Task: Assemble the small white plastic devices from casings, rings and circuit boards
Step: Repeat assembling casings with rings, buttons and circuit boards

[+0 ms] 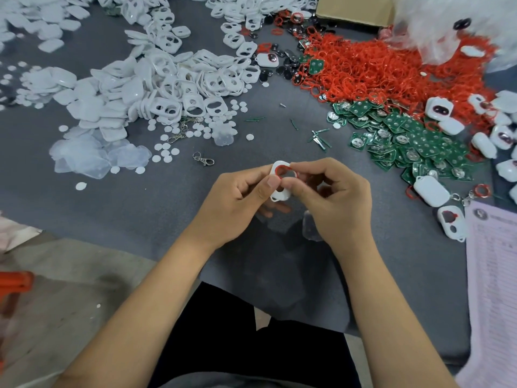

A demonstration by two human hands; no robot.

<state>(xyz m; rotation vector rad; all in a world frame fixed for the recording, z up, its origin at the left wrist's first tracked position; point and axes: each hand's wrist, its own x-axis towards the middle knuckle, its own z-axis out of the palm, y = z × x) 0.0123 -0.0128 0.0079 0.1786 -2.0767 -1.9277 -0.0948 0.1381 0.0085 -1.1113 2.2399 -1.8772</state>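
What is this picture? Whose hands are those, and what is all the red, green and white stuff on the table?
The camera sits on a person's head, looking down at their own hands. The left hand holds a white casing, a little plastic shell. The right hand pinches a red ring against it. On the grey table lie heaps of parts: white casings on the left, red rings at the top right, and green circuit boards below them. A metal keyring clip lies nearby.
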